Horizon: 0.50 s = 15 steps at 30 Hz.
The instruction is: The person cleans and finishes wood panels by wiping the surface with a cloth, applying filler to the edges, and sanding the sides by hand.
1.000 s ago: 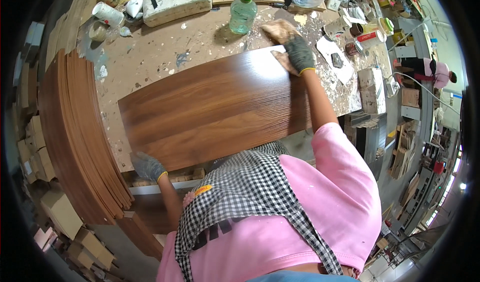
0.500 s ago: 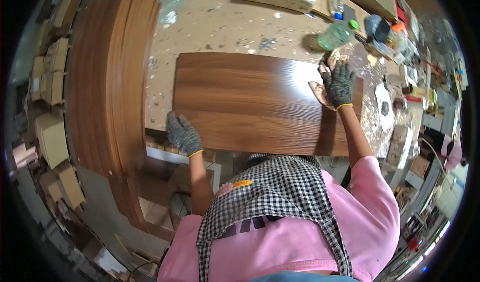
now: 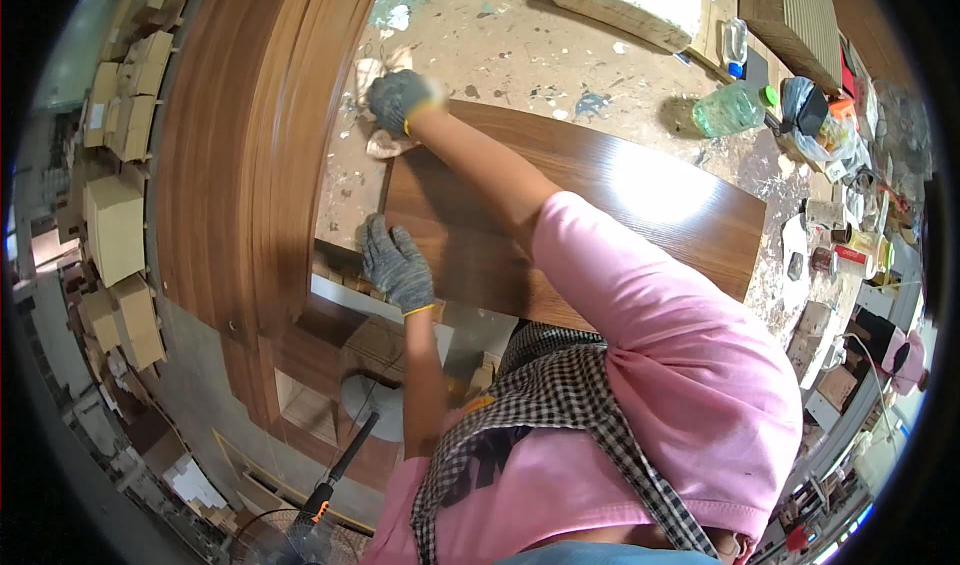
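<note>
A brown wood-grain board lies on the paint-stained worktable, its surface shining on the right. My right hand, in a dark grey knit glove, presses a pale cloth rag at the board's far left corner. That arm reaches across the board and hides part of it. My left hand, gloved the same way, rests with fingers stretched out along the board's near left edge.
Long brown wooden panels stand to the left. A green plastic bottle lies beyond the board on the right, near a clear bottle and a white block. Jars and cans crowd the right edge; a fan stands below.
My right hand has swept the rag from the board's right end to its far left corner. My left hand stays at the left edge. The board appears tilted as the view has turned.
</note>
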Each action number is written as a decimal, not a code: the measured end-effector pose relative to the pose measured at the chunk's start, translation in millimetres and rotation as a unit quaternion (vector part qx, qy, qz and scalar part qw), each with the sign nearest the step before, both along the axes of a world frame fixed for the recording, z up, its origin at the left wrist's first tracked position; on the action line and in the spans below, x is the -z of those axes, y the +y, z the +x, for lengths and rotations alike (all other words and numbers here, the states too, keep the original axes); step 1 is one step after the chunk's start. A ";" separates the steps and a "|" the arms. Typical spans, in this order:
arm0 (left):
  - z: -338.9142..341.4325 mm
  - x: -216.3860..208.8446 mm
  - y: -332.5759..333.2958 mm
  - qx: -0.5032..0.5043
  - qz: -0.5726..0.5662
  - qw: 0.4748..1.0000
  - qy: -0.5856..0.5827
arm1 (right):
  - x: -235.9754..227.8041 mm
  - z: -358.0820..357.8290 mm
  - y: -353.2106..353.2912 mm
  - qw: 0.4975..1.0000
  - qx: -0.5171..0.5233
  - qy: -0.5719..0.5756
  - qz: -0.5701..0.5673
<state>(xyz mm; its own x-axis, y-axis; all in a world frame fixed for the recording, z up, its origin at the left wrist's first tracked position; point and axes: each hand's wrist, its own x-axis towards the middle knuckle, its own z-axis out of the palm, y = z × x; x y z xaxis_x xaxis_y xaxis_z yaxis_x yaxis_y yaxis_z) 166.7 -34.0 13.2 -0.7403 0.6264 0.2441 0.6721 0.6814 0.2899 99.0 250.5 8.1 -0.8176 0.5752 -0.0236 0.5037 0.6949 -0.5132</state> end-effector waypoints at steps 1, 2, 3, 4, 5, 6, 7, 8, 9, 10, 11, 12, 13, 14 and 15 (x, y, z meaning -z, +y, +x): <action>0.2 0.2 0.6 0.005 0.001 1.000 -0.003 | -3.6 -4.1 8.6 0.990 -0.111 -0.043 0.075; -0.6 0.4 3.1 0.005 0.005 1.000 0.008 | -2.9 1.5 10.0 0.994 0.018 0.054 0.091; 0.8 5.9 -7.2 -0.012 0.005 1.000 0.013 | -9.2 27.7 -6.8 0.970 0.031 0.193 0.142; 2.5 8.2 -9.6 -0.028 -0.004 1.000 0.007 | -22.6 58.0 -16.9 0.973 0.021 0.184 0.135; 2.8 8.0 -8.8 -0.025 0.003 1.000 0.001 | -33.8 90.4 -21.3 0.976 0.018 0.175 0.130; 2.8 6.5 -3.2 -0.024 0.000 1.000 0.000 | -22.1 130.3 -19.8 0.976 0.017 0.156 0.152; 5.0 5.2 -2.4 -0.027 -0.008 1.000 -0.002 | -1.6 174.1 -21.4 0.976 0.011 0.135 0.169; 6.4 5.3 -0.1 -0.022 0.002 1.000 0.000 | 10.2 225.1 -17.3 0.956 0.066 0.181 0.223; 5.8 6.3 1.3 -0.021 0.009 1.000 -0.006 | 11.9 279.9 -7.9 0.970 0.094 0.144 0.174; 5.0 7.9 -0.1 -0.022 0.010 1.000 0.002 | 9.5 335.1 -6.9 0.963 0.180 0.106 0.171; 6.1 7.7 -5.9 -0.024 0.006 1.000 0.011 | 21.6 394.8 6.0 0.937 0.210 0.104 0.258; 5.0 6.9 -8.3 -0.031 0.004 0.999 0.011 | 18.1 450.0 9.3 0.940 0.259 -0.015 0.222; 4.8 6.9 -7.4 -0.034 0.010 0.999 0.008 | 27.2 514.7 18.9 0.920 0.275 -0.026 0.277; 3.3 7.7 -8.7 -0.027 0.022 0.999 -0.011 | 33.9 578.3 27.7 0.896 0.294 -0.038 0.331; 0.2 8.4 -8.6 -0.019 0.037 0.999 -0.030 | 33.7 634.1 35.8 0.887 0.356 -0.034 0.292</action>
<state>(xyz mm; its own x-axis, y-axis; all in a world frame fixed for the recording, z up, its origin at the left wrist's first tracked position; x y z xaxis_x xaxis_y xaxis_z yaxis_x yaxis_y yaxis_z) 166.8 -42.6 4.8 -0.7781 0.5794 0.2428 0.6259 0.6817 0.3789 733.1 286.2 -25.6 -0.2510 0.8752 0.4135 0.9374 0.3263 -0.1218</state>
